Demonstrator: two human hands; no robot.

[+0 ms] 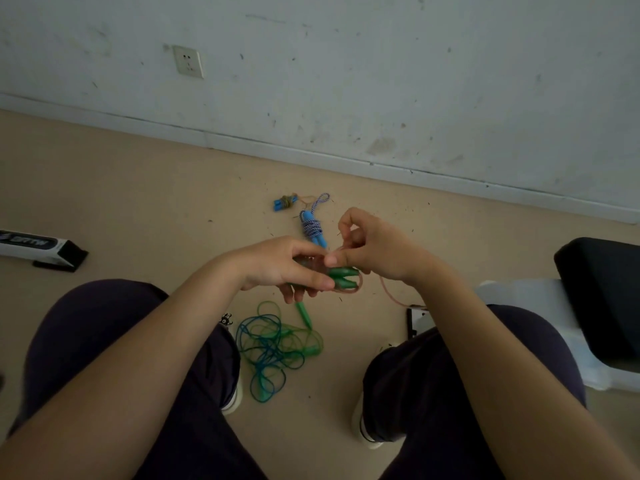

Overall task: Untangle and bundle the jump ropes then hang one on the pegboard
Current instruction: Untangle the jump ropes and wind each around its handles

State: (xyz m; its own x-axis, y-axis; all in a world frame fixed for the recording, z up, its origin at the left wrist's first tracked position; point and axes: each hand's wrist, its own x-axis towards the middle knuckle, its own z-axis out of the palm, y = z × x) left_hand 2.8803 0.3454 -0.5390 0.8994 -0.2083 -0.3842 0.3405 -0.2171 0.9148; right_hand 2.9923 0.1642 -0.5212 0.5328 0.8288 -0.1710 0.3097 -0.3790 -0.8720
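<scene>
A black-and-white box (41, 249) lies on the floor (138, 188) far to my left, below a wall socket (188, 61). My left hand (280, 266) curls around a pair of green handles (341, 277), thumb pressed along them near their tips. Below it, between my knees, a tangle of green and blue rope (273, 348) sits on the floor, with another green handle (304, 315) pointing down into it. Beyond my hands, near the wall, lie a small blue bundle (284, 202) and a blue-handled rope (313, 228) wrapped in striped cord, close together. My right hand (372, 245) pinches a thin pinkish cord (391, 296) between thumb and forefinger just above the green handles; the cord loops round them and trails down to the floor on the right. A black cushion (602, 296) sits at the far right.
</scene>
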